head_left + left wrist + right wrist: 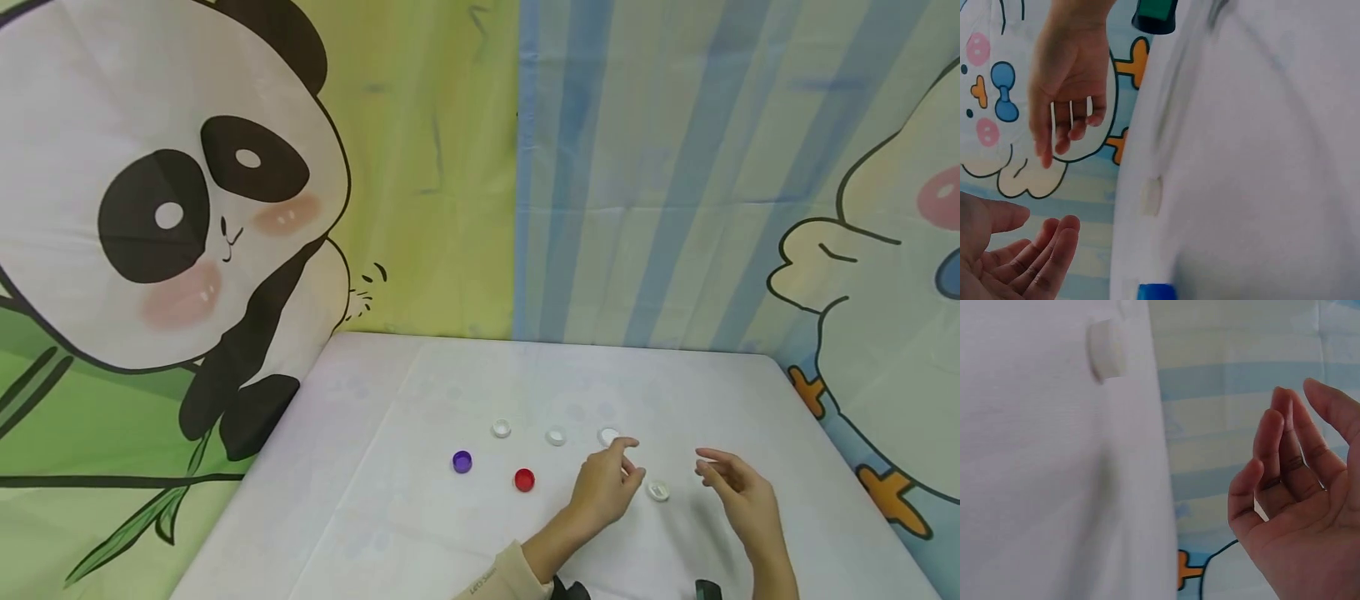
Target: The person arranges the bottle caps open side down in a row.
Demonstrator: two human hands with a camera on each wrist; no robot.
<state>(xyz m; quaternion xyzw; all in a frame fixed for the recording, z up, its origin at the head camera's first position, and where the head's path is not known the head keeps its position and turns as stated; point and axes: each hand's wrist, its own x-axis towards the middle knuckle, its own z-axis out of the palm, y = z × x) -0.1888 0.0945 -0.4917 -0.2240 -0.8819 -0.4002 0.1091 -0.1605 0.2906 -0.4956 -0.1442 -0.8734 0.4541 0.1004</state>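
Several small round caps lie on the white table. My left hand [609,483] hovers with loosely bent fingers beside a white cap [609,436], partly covering it in the head view. Between the two hands lies another white cap [658,491], also seen in the right wrist view as a pale cap [1107,350]. To its right is my right hand [742,500], holding nothing, thumb and fingers apart. In the left wrist view, my left hand [1019,256] shows no object in its fingers.
Left of the hands lie a red cap [524,480], a purple cap [462,462] and two white caps [556,436]. A blue piece [1157,292] shows at the left wrist view's lower edge. Printed cloth [637,167] hangs behind the table [390,517].
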